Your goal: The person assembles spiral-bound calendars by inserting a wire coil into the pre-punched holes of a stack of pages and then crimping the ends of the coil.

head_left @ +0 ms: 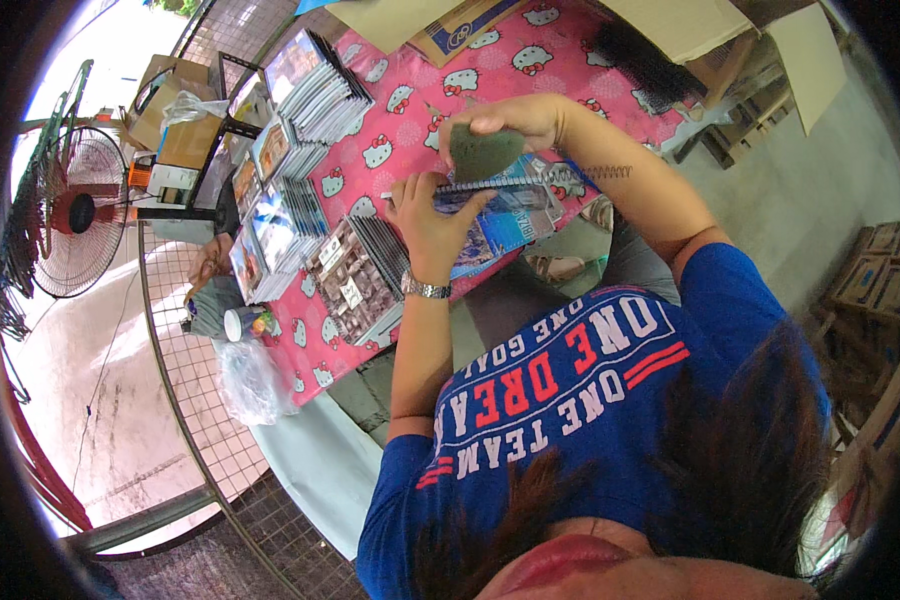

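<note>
Two bare hands work at one spiral notebook [510, 228] at the near edge of the counter [395, 128], in front of the person's body; its blue, picture-printed cover is partly visible below the bound edge. The left hand [432, 222] has its grip narrow on the notebook, the fingers at the left end of the bound edge and the thumb stretched out along the near side; a metal watch [427, 289] circles that wrist. The right hand [515, 122] has its grip closed around a dark green pad [485, 152], which sits just above the bound edge; whether the pad touches the coil I cannot tell. The wire coil [605, 172] runs along that edge and sticks out past its right end, overlapping the right forearm in this view.

Several stacks of notebooks stand to the left on the pink, cat-printed covering; the brown-patterned stack [345, 275] is nearest the left hand, and a taller-looking stack [320, 95] lies farther off; a white cup [234, 323] and a clear plastic bag [252, 378] are near the counter's left corner; beyond them stands a fan [80, 212].
</note>
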`<action>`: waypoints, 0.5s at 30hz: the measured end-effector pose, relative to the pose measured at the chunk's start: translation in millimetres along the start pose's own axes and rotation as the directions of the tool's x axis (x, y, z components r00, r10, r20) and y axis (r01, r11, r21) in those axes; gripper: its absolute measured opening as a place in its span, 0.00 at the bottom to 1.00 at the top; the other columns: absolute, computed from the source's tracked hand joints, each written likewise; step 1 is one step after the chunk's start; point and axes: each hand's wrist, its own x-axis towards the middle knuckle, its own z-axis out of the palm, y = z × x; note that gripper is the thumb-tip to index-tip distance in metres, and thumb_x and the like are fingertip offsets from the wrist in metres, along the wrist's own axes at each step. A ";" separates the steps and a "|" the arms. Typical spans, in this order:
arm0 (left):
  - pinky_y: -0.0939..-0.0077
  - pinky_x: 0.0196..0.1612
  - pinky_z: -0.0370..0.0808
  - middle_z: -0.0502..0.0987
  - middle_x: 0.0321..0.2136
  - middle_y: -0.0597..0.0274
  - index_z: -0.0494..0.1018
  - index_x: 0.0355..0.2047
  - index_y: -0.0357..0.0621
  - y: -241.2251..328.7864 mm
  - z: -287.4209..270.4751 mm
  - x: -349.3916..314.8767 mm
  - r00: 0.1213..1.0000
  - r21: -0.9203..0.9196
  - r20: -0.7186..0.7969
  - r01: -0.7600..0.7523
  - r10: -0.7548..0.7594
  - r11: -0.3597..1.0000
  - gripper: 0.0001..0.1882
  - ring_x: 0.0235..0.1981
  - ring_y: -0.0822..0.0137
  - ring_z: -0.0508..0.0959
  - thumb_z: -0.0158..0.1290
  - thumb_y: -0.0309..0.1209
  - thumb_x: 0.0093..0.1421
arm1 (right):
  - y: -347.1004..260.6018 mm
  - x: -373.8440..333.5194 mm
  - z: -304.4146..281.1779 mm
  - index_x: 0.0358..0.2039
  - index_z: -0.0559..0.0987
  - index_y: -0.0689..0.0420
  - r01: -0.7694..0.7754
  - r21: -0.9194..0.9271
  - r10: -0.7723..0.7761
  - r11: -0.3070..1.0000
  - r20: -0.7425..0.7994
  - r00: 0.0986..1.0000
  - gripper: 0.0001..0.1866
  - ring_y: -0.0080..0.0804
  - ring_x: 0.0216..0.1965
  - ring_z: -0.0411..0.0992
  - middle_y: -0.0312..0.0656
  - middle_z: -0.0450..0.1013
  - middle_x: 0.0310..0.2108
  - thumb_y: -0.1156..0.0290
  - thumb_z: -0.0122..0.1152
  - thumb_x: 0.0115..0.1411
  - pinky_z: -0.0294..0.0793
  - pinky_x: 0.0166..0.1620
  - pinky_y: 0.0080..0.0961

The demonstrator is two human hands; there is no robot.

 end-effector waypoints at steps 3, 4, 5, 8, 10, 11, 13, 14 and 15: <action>0.60 0.46 0.64 0.75 0.31 0.61 0.74 0.31 0.43 -1.2 0.6 6.5 1.000 -0.003 -0.001 0.008 -0.008 1.000 0.29 0.41 0.56 0.71 0.73 0.47 0.35 | -21.6 12.6 -7.5 0.45 0.73 0.64 -0.324 -0.702 0.369 0.634 -0.093 0.925 0.34 0.30 0.47 0.71 0.41 0.72 0.42 0.42 0.60 0.56 0.70 0.51 0.27; 0.60 0.46 0.64 0.75 0.31 0.60 0.74 0.31 0.43 -3.1 -2.0 3.8 1.000 -0.020 0.006 0.019 -0.019 1.000 0.29 0.40 0.56 0.71 0.73 0.47 0.35 | -16.5 12.0 -3.5 0.44 0.74 0.63 -0.243 -0.531 0.267 0.812 -0.034 0.963 0.32 0.29 0.45 0.71 0.40 0.72 0.40 0.43 0.60 0.56 0.70 0.49 0.26; 0.60 0.46 0.64 0.75 0.31 0.60 0.74 0.31 0.43 -3.3 -3.9 -0.2 0.999 -0.047 0.009 0.032 -0.032 0.998 0.29 0.40 0.56 0.71 0.72 0.47 0.35 | -10.1 7.4 3.7 0.44 0.74 0.61 -0.150 -0.332 0.157 0.931 -0.007 0.988 0.30 0.27 0.44 0.70 0.39 0.72 0.39 0.45 0.61 0.57 0.70 0.48 0.25; 0.61 0.45 0.66 0.75 0.31 0.58 0.74 0.31 0.41 -4.4 -4.4 1.8 0.999 -0.081 -0.011 0.029 -0.030 0.996 0.27 0.39 0.55 0.71 0.73 0.45 0.36 | -14.2 11.7 4.7 0.43 0.75 0.59 -0.122 -0.400 0.152 0.908 0.043 0.987 0.25 0.23 0.41 0.69 0.36 0.72 0.37 0.49 0.62 0.58 0.69 0.45 0.24; 0.62 0.44 0.67 0.74 0.30 0.58 0.74 0.31 0.41 -6.5 -8.2 2.1 1.000 -0.106 0.001 0.028 -0.028 0.994 0.26 0.39 0.55 0.71 0.73 0.42 0.37 | -18.1 19.8 -4.3 0.44 0.75 0.59 -0.289 -0.827 0.310 0.482 -0.148 0.939 0.25 0.21 0.40 0.69 0.35 0.72 0.37 0.50 0.62 0.58 0.69 0.44 0.23; 0.62 0.44 0.67 0.74 0.31 0.58 0.74 0.31 0.41 -9.9 -9.6 2.2 1.000 -0.101 -0.001 0.030 -0.030 0.994 0.26 0.39 0.55 0.71 0.73 0.41 0.37 | -11.4 23.7 -3.6 0.46 0.75 0.59 -0.247 -0.664 0.265 0.706 -0.075 0.961 0.26 0.21 0.39 0.68 0.34 0.71 0.37 0.49 0.61 0.58 0.68 0.43 0.23; 0.63 0.43 0.67 0.73 0.31 0.58 0.74 0.31 0.41 -21.9 -12.6 0.5 0.999 -0.092 -0.003 0.033 -0.034 0.995 0.25 0.38 0.55 0.71 0.73 0.38 0.37 | -11.0 27.0 -11.7 0.46 0.75 0.61 -0.261 -0.616 0.267 0.743 -0.085 0.960 0.26 0.22 0.41 0.69 0.35 0.72 0.40 0.50 0.61 0.59 0.69 0.46 0.23; 0.62 0.43 0.67 0.73 0.32 0.58 0.74 0.31 0.41 -28.5 -16.1 -1.0 0.999 -0.076 0.004 0.038 -0.038 0.996 0.24 0.38 0.55 0.71 0.72 0.38 0.37 | -12.9 30.4 -7.4 0.46 0.74 0.62 -0.265 -0.585 0.265 0.767 -0.088 0.960 0.27 0.22 0.42 0.69 0.36 0.73 0.41 0.50 0.61 0.59 0.69 0.47 0.23; 0.62 0.43 0.67 0.73 0.32 0.58 0.74 0.31 0.41 -35.1 -19.6 -2.2 0.999 -0.060 0.012 0.043 -0.043 0.997 0.24 0.38 0.55 0.71 0.72 0.37 0.37 | -13.0 33.8 -4.3 0.46 0.74 0.62 -0.268 -0.553 0.263 0.789 -0.091 0.961 0.27 0.23 0.43 0.70 0.37 0.73 0.43 0.51 0.61 0.59 0.69 0.48 0.23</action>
